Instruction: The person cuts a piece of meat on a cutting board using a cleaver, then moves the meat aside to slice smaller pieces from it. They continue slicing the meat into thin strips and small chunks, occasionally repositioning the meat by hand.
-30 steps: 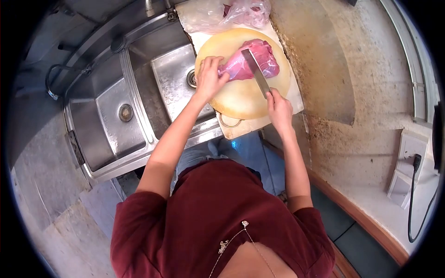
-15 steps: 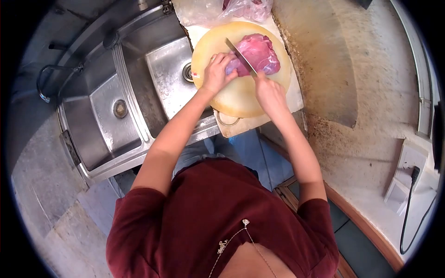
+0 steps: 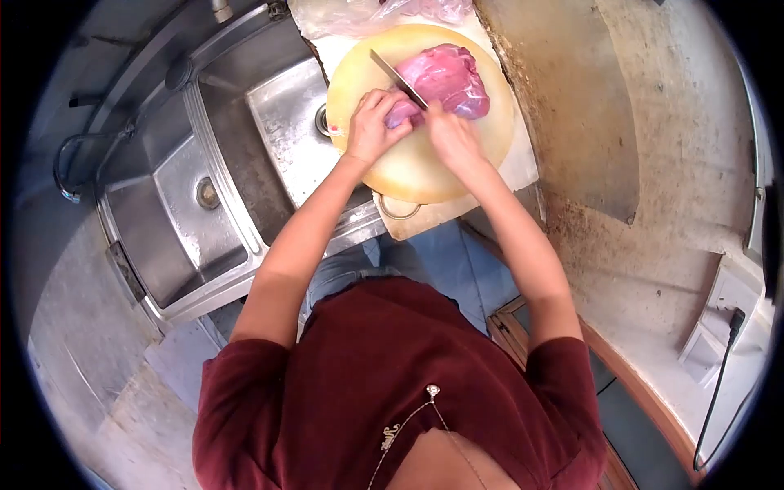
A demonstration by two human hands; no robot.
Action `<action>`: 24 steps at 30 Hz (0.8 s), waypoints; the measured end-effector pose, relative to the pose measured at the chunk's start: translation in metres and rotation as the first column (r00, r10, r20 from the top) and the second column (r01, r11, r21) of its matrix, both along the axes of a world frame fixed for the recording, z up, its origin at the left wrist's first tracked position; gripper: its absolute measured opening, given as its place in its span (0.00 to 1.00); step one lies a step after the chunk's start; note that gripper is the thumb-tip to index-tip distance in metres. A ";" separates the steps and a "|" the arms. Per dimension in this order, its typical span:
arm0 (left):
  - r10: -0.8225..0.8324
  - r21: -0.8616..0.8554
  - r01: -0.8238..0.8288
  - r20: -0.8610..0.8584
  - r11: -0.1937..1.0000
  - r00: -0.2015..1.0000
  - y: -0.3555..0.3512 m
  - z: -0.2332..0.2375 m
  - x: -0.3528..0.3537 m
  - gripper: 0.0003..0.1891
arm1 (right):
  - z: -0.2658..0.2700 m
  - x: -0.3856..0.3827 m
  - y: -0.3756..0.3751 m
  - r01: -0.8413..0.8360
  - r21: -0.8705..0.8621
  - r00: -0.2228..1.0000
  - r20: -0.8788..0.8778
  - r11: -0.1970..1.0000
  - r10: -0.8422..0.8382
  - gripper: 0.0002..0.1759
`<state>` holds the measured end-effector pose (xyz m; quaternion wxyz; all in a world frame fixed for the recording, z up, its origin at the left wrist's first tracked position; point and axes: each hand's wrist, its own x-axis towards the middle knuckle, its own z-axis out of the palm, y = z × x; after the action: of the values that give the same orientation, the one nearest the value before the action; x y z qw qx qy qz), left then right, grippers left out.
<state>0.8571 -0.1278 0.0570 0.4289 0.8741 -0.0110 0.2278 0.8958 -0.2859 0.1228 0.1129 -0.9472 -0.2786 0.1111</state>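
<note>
A piece of raw pink meat lies on the round yellowish cutting board. My right hand is wrapped round the handle of a knife, whose blade points up and to the left across the meat's left part. On the left side of the blade, my left hand grips a smaller portion of the meat, with fingertips close to the blade. Whether that portion is fully separated from the large piece cannot be told, as the knife and fingers cover the place.
Left of the board is a double-basin steel sink with a faucet. A clear plastic bag lies behind the board. A stained wall rises on the right, with a plugged-in black cord.
The knife and both hands have shifted slightly left in the view. The portion under my left hand now sits farther from the large piece, on the blade's left side.
</note>
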 end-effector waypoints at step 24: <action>0.019 0.124 -0.016 -0.024 0.992 1.000 0.015 0.007 -0.056 0.18 | -0.009 -0.045 -0.065 0.103 -0.043 0.989 -0.098 0.994 -0.107 0.12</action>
<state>0.8007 -0.1123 0.0637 0.3719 0.9019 -0.0121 0.2196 0.8511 -0.3513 0.1138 0.1144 -0.9558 -0.2201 0.1577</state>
